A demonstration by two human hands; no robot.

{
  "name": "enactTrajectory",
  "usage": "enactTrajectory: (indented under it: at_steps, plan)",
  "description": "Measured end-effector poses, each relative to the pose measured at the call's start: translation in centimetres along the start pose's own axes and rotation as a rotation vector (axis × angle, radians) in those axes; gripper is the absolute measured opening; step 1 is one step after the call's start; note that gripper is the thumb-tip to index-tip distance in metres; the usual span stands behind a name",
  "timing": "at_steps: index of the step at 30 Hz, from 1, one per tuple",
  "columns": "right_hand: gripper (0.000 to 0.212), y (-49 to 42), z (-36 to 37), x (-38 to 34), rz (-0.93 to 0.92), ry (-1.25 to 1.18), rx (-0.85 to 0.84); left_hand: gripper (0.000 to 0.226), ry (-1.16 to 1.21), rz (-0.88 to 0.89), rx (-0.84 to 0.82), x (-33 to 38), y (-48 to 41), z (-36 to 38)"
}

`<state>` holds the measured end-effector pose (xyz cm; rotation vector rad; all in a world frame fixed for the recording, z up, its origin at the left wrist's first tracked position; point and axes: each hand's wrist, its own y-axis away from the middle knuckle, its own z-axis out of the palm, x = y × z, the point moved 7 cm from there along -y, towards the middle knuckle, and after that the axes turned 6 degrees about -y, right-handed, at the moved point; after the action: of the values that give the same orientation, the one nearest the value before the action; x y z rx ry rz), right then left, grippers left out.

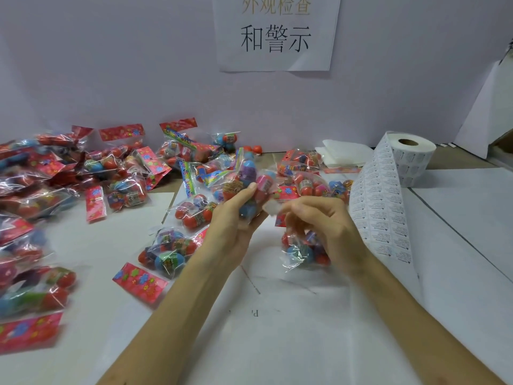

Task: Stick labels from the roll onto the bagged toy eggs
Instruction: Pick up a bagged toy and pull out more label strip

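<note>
Bags of toy eggs crowd my view from nine o'clock round to twelve, a loose heap [91, 173] of clear packets with red flowered header cards lying on the bench [458, 218]. I see my left hand [236, 215] raised near the middle, its fingers [251, 187] closed around one bagged set of eggs [247, 179], thumb on top against the plastic, with purple, pink and blue eggs showing through. My right hand [324, 218] sits just beside it at three o'clock of that bag; its fingers are pinched narrow on a small pale label [270, 208], which is blurred and sits right next to the held bag, though I cannot tell whether it touches the plastic. Under the right hand another bag of eggs [302, 251] lies on the bench. At two o'clock the label roll [410, 154] stands on its end, and a long strip of printed labels [380, 201] runs off it towards five o'clock, passing behind my right forearm. A folded white cloth or paper [344, 152] lies near the roll at its nine o'clock side. On the wall at twelve o'clock hangs a paper sign [276, 31] with large black characters. White sheets cover most of the bench surface beneath my arms.
</note>
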<state>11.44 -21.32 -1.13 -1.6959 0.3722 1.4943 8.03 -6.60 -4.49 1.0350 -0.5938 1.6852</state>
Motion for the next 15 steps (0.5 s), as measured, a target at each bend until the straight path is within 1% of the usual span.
enactTrajectory:
  at_steps: [2, 3, 5, 13, 15]
  plan:
    - [0.035, -0.3, -0.1, 0.9, 0.114, -0.173, -0.003, 0.021, 0.018, -0.003, -0.017, 0.1, 0.0, 0.1]
    - [0.037, -0.4, -0.2, 1.3, 0.158, -0.246, 0.004, 0.021, 0.021, -0.004, -0.03, 0.0, 0.1, 0.4]
    - [0.039, -0.7, -0.5, 1.9, 0.203, -0.314, 0.021, 0.02, 0.015, -0.004, -0.065, -0.1, 0.3, 1.0]
    - [0.037, -0.9, -0.6, 2.1, 0.191, -0.316, 0.023, 0.025, -0.017, 0.011, -0.153, 0.1, 0.6, 1.9]
    - [0.037, -0.9, -0.6, 2.1, 0.193, -0.324, 0.023, 0.023, -0.028, 0.021, -0.163, 0.1, 0.7, 1.9]
